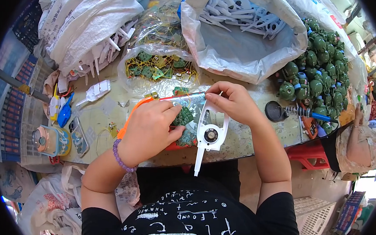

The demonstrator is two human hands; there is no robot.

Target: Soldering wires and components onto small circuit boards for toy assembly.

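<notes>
A white plastic toy shell [222, 124] with a long narrow tip hangs from my right hand [230, 102], whose fingers pinch its upper end. A round black and metal speaker [211, 135] sits in the shell. My left hand [155, 122] is closed on a green circuit board [183, 116] just left of the shell, thumb at its lower edge. Under both hands lies a shallow tray-like thing with a red edge [181, 96]; its form is mostly hidden. Part of an orange plastic piece [135, 109] shows behind my left hand.
Ahead lie a clear bag of wired circuit boards [161, 68] and a white sack [238, 69] of white parts. Dark green round pieces [317, 86] are heaped right, near a blue-handled soldering iron [323, 116]. Left are blue pliers [65, 111], a phone [78, 136] and a cup [51, 139].
</notes>
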